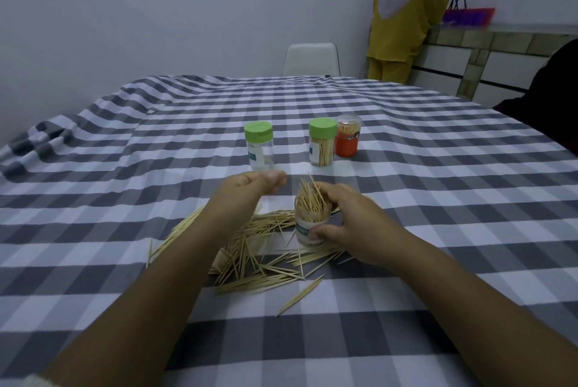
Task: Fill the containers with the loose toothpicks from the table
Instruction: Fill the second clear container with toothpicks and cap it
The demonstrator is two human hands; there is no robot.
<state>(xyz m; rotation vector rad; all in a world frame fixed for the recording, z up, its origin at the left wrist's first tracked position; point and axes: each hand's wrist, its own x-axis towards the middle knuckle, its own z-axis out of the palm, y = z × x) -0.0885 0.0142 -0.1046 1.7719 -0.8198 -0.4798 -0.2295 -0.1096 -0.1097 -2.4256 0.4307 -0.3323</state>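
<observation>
Right hand [347,224] grips the open jar [311,224] at frame centre, crammed with toothpicks. Left hand [250,189] hovers just left, fingers curled, apparently holding nothing. Loose toothpicks [259,249] litter the cloth below.

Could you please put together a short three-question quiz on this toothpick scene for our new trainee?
1. True or false: the open container gripped by the right hand is empty.
2. How many containers have green lids?
3. The loose toothpicks lie: A) near the chair, B) under the forearms, C) beside the orange container.

Key: 1 false, it is packed with toothpicks; 2 two; 3 B.
</observation>
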